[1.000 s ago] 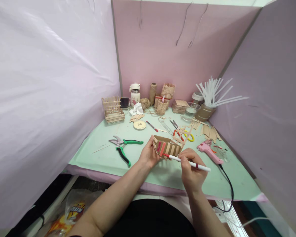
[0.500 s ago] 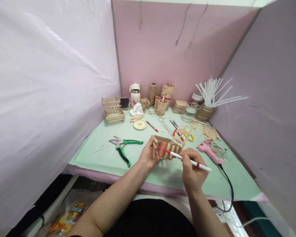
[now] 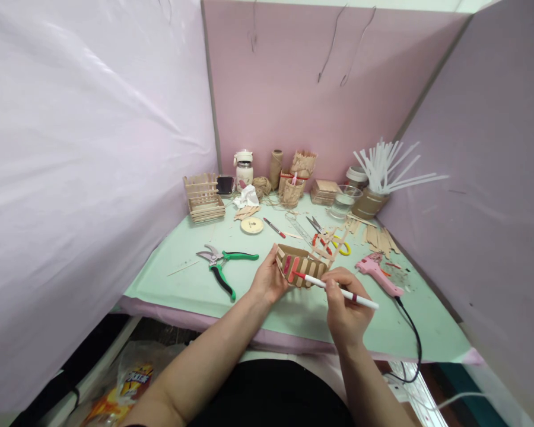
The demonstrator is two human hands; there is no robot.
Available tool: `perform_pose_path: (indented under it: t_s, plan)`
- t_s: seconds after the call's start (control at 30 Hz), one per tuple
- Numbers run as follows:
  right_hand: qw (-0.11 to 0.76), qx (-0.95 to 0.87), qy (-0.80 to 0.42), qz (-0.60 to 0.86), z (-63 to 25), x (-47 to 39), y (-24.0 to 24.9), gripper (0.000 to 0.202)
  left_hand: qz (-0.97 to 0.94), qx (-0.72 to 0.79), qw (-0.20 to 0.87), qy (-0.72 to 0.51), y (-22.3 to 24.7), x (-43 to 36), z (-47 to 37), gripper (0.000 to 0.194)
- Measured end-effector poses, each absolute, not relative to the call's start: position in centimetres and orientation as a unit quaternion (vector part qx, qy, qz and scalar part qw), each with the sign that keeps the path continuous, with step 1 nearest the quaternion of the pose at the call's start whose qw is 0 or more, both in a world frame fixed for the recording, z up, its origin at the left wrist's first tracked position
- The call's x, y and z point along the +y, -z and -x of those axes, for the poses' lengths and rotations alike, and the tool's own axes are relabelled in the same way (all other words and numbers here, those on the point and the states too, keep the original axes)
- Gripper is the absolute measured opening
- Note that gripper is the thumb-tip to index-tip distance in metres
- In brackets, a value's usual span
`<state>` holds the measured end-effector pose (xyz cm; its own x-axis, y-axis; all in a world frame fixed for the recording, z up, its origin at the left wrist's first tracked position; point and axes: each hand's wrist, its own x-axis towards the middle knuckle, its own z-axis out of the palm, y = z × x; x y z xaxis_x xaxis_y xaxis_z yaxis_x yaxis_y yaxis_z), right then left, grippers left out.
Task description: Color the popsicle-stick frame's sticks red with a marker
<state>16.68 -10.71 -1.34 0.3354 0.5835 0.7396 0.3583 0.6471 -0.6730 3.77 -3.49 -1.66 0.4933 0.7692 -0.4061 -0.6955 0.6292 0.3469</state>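
Observation:
My left hand [image 3: 269, 279] grips the left end of a small popsicle-stick basket [image 3: 310, 273], holding it tilted above the table. Thin wooden sticks rise from its far right side. Two upright sticks at the basket's left are coloured, one dark pink and one coral red; the others are bare wood. In my right hand [image 3: 349, 305] is a white marker [image 3: 340, 290], pinched between thumb and fingers. Its red tip meets the coral stick. My left fingertips are partly hidden behind the basket.
Green-handled pruning shears [image 3: 225, 267] lie left of my hands. A pink glue gun [image 3: 380, 276] with a black cord rests at the right. Behind the basket are scissors [image 3: 338, 242], a red pen [image 3: 274, 228] and a round lid [image 3: 251, 225]. A water cup [image 3: 343, 204] stands farther back.
The marker and my right hand have shifted slightly left and down, its tip moving lower along the coral stick. My left hand and the basket stay put.

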Motion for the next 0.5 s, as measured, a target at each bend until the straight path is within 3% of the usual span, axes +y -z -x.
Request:
perform_pose_path:
  t_s: [0.5]
  plan:
    - [0.727, -0.532, -0.060, 0.431, -16.46, -10.77, 1.56, 0.011, -0.087, 0.295, 0.840, -0.447, 0.90, -3.89, -3.92, 0.051]
